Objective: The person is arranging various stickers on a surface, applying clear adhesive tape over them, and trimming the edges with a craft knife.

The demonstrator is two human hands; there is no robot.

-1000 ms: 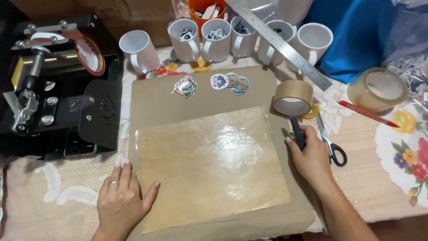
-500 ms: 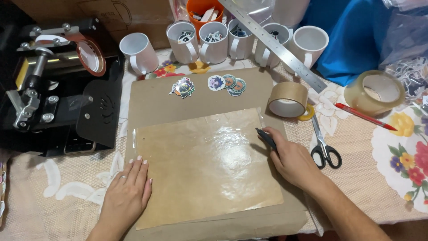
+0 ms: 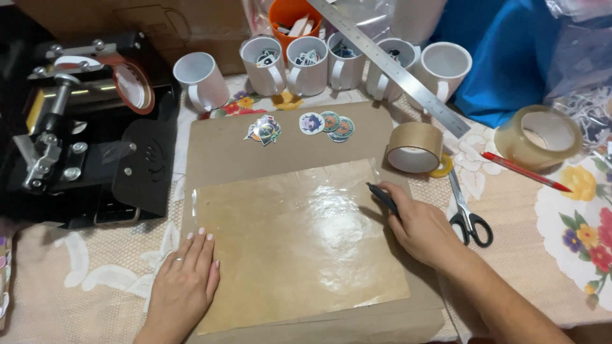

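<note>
**Flat Palm on the Sheet, Pen at Its Right Edge**

Far left sits a black press machine (image 3: 76, 140), its front close against the left edge of the brown cardboard (image 3: 223, 140), so there is little room on that side. The left hand (image 3: 185, 286) lies flat, fingers straight and together, holding nothing, its fingertips resting on the lower left border of the glossy sheet (image 3: 299, 242). That sheet lies on the cardboard, a bare margin showing along its top. Stickers (image 3: 306, 124) lie in that margin (four or five, in a loose row). Behind them stands a line of white mugs (image 3: 306, 64). The right hand (image 3: 421, 229) is closed round a dark pen (image 3: 382, 197), its tip at the sheet's upper right edge. Just beyond are a brown tape roll (image 3: 414, 146), scissors (image 3: 468, 213), a metal ruler (image 3: 395, 64), a red pencil (image 3: 526, 172) and a clear tape roll (image 3: 539, 134), crowding the right.
</note>
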